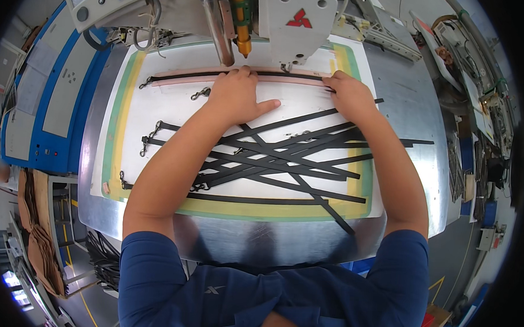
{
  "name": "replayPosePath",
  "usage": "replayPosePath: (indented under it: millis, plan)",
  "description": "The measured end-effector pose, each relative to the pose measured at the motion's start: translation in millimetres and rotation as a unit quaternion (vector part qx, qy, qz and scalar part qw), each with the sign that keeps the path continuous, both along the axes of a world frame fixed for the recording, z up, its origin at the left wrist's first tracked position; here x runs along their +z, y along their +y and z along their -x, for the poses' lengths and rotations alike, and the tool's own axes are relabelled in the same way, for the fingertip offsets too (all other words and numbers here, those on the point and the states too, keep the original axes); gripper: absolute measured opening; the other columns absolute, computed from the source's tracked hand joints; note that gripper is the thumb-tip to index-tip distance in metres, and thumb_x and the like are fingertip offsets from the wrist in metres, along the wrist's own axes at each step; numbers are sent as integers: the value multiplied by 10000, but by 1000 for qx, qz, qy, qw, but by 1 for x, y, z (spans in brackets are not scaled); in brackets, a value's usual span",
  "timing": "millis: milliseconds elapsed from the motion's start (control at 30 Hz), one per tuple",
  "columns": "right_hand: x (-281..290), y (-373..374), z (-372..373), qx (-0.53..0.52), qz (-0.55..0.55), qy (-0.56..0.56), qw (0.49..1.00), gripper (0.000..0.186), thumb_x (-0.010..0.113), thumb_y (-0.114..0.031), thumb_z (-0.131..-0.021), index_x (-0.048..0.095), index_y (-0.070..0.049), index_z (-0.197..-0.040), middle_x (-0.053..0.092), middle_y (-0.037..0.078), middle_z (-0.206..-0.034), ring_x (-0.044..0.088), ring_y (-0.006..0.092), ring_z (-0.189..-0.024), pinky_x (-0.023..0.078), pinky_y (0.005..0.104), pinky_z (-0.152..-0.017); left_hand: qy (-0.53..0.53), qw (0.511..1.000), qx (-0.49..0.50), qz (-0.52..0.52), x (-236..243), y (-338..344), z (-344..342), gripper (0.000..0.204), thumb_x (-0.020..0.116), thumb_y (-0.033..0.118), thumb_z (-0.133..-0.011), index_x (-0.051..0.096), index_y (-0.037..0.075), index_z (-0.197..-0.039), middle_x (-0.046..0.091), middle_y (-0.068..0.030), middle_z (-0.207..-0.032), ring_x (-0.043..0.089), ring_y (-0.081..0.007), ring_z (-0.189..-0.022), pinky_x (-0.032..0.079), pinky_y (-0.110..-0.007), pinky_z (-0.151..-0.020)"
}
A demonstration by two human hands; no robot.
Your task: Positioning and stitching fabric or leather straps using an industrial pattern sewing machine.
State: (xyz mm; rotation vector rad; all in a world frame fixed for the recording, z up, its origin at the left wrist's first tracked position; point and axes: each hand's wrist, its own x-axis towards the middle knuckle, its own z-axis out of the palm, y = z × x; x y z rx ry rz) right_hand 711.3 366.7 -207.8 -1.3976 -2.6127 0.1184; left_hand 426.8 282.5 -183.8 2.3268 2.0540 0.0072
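Observation:
A black strap [190, 76] lies lengthwise along a narrow pink strip [172, 82] at the far side of the white work sheet. A metal snap hook [145, 83] sits at its left end. My left hand [237, 95] rests with its fingertips at the strap's middle, its thumb stretched out to the right. At the strap's right end, the bent fingers of my right hand [350, 96] close on it, partly hiding the end. Several loose black straps [297, 161] lie crossed between my forearms, some with snap hooks. Another snap hook [199, 93] shows just left of my left hand.
Above the strap hang a white machine head [297, 25], a brass-coloured cylinder [240, 22] and a metal tube [215, 27], close to my fingers. Yellow and green tape [119, 122] borders the sheet on a metal table [235, 241]. A blue cabinet [48, 96] stands at left.

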Motion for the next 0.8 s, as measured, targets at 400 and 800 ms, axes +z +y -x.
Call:
replayPosePath:
  millis: [400,800]
  plan:
    - [-2,3,6,23,16,22,999,395,565,-49,-947,732,-129,-1295,679,86,-1213,701,302,-1113,578,435,-943,-10,999,-39,-19,0,11,-33,826,669,713,-898,674,45,-1384,655,-209,-1333,618,-380,-1268,445,-498,-1125]
    - [-18,-2,-4,53,-7,83,995,439,587,-58,-935,700,-144,-1350,664,47,-1302,716,273,-1097,594,419,-917,-29,997,-51,-41,-4,18,-69,808,707,691,-878,687,53,-1375,655,-220,-1315,623,-400,-1233,474,-476,-1093]
